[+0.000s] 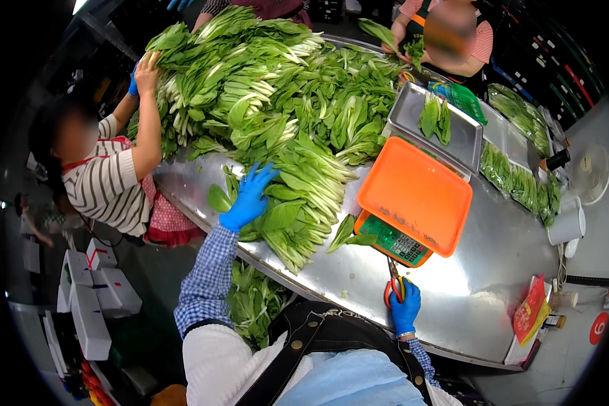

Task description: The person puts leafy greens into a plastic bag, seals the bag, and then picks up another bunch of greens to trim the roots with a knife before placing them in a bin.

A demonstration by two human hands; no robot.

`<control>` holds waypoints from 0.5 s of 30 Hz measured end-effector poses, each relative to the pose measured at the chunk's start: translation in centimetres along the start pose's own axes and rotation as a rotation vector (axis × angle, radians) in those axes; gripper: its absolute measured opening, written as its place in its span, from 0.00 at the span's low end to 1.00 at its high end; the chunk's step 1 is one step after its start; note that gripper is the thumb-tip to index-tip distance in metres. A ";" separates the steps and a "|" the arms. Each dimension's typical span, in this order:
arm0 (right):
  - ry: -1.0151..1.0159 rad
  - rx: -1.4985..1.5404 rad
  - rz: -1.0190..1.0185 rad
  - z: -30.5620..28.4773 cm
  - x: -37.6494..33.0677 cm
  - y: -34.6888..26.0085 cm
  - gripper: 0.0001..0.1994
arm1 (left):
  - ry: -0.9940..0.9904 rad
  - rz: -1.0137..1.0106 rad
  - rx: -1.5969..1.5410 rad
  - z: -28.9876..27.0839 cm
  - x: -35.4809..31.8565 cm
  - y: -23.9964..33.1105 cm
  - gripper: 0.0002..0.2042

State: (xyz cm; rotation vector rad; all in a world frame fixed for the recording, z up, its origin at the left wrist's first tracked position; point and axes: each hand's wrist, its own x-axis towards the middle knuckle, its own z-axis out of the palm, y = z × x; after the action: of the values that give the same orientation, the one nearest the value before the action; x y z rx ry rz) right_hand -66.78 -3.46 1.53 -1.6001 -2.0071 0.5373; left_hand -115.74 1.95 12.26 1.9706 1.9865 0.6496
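Note:
My left hand (249,200), in a blue glove, lies with fingers spread against the leaf ends of a bunch of leafy greens (311,186) at the near edge of a big pile. My right hand (406,310), also gloved in blue, is closed around the red and yellow handles of a pair of scissors (394,287) at the table's near edge. The scissor blades point away from me, toward the scale (402,240). An orange tray (416,193) sits on the scale. A few loose leaves (348,235) rest just left of it.
The greens lie on a steel table (494,271). Behind the scale, a metal tray (467,122) holds a small bunch. Bagged greens (521,183) line the right side, near a fan (592,172). Co-workers stand at the left and far sides; one's hand (145,71) touches the pile.

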 end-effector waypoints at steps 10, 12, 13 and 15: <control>-0.319 0.412 -0.094 1.0 3.6 -7.3 0.20 | 0.770 -0.561 -0.400 10.2 -17.0 6.0 0.33; -0.375 0.253 -0.151 4.5 5.7 -10.1 0.25 | 0.770 -0.566 -0.417 12.6 -17.2 7.4 0.30; -0.339 0.246 -0.200 7.0 6.5 -10.7 0.27 | 0.761 -0.526 -0.347 13.6 -16.8 7.9 0.29; -0.370 0.121 -0.170 10.0 8.1 -12.5 0.29 | 0.746 -0.481 -0.263 15.0 -16.1 9.5 0.27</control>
State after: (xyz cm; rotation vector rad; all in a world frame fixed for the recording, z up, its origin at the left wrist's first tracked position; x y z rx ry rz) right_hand -83.90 1.75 2.27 -1.3156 -2.2995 0.9242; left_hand -99.43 -12.36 2.00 1.0961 2.4658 1.5626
